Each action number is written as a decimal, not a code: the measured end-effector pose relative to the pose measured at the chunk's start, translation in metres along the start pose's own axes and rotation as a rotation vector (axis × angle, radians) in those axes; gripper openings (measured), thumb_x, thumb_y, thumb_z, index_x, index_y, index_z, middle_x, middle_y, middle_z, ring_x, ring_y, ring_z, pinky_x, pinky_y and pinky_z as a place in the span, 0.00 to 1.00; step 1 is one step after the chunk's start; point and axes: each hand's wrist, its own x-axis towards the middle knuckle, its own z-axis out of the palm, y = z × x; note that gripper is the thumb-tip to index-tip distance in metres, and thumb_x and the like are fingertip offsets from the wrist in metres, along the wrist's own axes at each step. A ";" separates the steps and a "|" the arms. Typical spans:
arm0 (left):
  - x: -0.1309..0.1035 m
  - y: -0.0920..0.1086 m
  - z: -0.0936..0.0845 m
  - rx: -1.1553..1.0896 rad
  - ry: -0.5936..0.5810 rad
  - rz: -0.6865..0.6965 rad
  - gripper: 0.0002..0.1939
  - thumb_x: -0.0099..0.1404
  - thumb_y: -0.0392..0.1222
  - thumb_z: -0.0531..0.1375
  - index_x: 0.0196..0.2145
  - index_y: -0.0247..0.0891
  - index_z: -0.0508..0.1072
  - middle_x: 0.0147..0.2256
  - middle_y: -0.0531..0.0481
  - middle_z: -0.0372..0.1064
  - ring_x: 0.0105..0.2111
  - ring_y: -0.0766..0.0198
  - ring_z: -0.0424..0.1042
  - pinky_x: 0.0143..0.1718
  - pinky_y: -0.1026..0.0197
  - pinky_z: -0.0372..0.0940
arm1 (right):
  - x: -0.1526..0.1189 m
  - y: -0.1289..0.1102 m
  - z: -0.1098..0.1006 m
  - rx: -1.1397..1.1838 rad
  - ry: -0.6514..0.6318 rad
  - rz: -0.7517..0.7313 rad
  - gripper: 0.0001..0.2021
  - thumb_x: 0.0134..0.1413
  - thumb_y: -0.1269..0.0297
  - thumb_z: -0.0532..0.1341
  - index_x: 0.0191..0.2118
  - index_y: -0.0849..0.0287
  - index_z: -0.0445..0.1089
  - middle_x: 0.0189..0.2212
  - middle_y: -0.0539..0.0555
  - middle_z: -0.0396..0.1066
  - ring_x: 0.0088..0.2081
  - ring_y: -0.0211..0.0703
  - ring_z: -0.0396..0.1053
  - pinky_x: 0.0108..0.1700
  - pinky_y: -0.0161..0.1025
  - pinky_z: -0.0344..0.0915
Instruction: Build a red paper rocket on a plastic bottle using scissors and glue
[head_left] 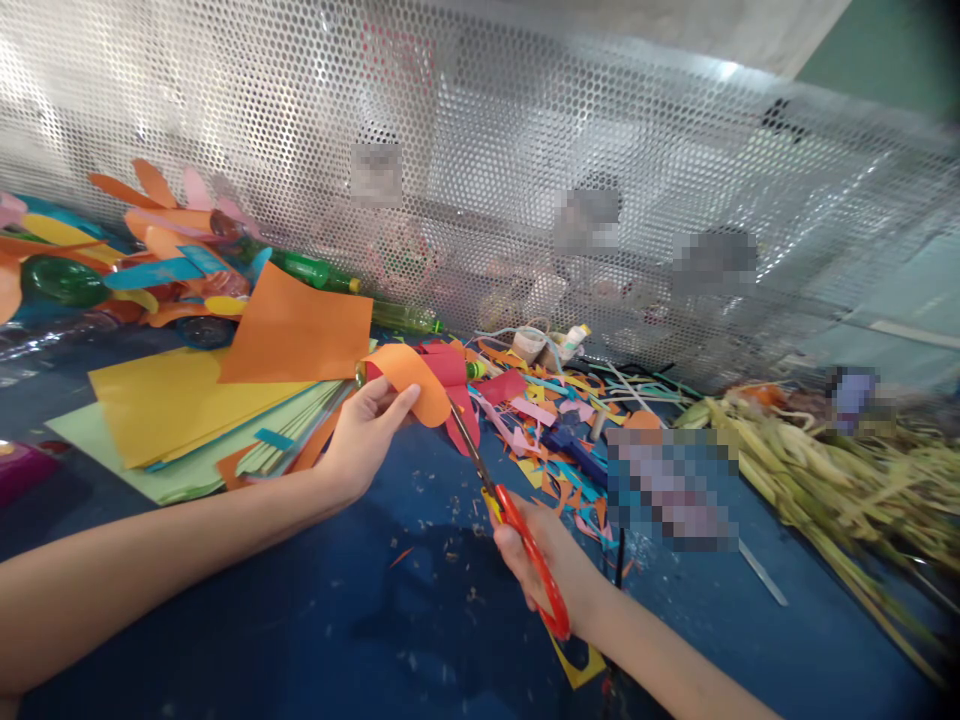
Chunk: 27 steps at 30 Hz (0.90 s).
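Note:
Between the fingers and thumb of my left hand [369, 425] is a curved strip of orange paper [420, 380] with a rounded end. My right hand [551, 560] grips red-handled scissors [534, 560], whose blades point up and left to the edge of that orange paper. How far the blades are apart I cannot tell. Just behind the orange paper lies a bottle wrapped in red paper [446, 365], partly hidden by it. A stack of yellow paper sheets [165, 400] and a larger orange sheet [300, 330] lie left of my left hand.
Many coloured paper scraps [525, 415] spread behind the scissors. Dried husks [795, 470] are heaped at the right. Bottles with paper petals [172, 230] crowd the back left, near a green bottle [315, 270]. Perforated silvery sheeting [487, 150] stands behind the blue table [315, 610].

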 end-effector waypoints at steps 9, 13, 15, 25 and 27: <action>0.001 0.000 0.000 0.004 -0.004 0.001 0.18 0.58 0.44 0.59 0.45 0.34 0.69 0.43 0.45 0.71 0.40 0.61 0.71 0.43 0.60 0.65 | 0.000 -0.003 -0.001 0.010 -0.018 0.018 0.22 0.52 0.40 0.48 0.27 0.56 0.51 0.17 0.43 0.49 0.17 0.30 0.49 0.17 0.31 0.47; 0.002 -0.001 -0.001 0.015 -0.007 0.003 0.18 0.58 0.43 0.59 0.45 0.34 0.70 0.43 0.44 0.71 0.40 0.60 0.71 0.44 0.59 0.65 | 0.001 -0.001 -0.001 0.003 -0.010 0.032 0.22 0.51 0.39 0.49 0.26 0.56 0.51 0.17 0.43 0.48 0.16 0.30 0.48 0.16 0.30 0.47; 0.003 -0.002 -0.002 0.028 -0.006 0.005 0.18 0.58 0.43 0.59 0.45 0.33 0.70 0.42 0.44 0.71 0.40 0.60 0.71 0.44 0.59 0.64 | 0.001 -0.001 -0.001 0.006 -0.019 0.061 0.23 0.50 0.39 0.49 0.26 0.56 0.50 0.18 0.43 0.48 0.15 0.30 0.49 0.15 0.30 0.48; -0.003 -0.001 -0.001 0.113 -0.042 0.007 0.15 0.59 0.45 0.59 0.42 0.35 0.71 0.32 0.49 0.72 0.34 0.63 0.71 0.39 0.60 0.66 | -0.005 -0.012 -0.008 -0.028 -0.073 -0.025 0.24 0.51 0.37 0.44 0.28 0.57 0.51 0.23 0.48 0.56 0.25 0.36 0.57 0.27 0.35 0.59; -0.005 0.001 0.000 0.122 -0.042 0.010 0.15 0.58 0.45 0.59 0.41 0.34 0.71 0.30 0.50 0.72 0.33 0.63 0.71 0.37 0.61 0.67 | -0.005 -0.009 -0.008 -0.074 -0.044 -0.074 0.24 0.52 0.38 0.44 0.27 0.57 0.51 0.24 0.49 0.58 0.25 0.36 0.57 0.27 0.35 0.57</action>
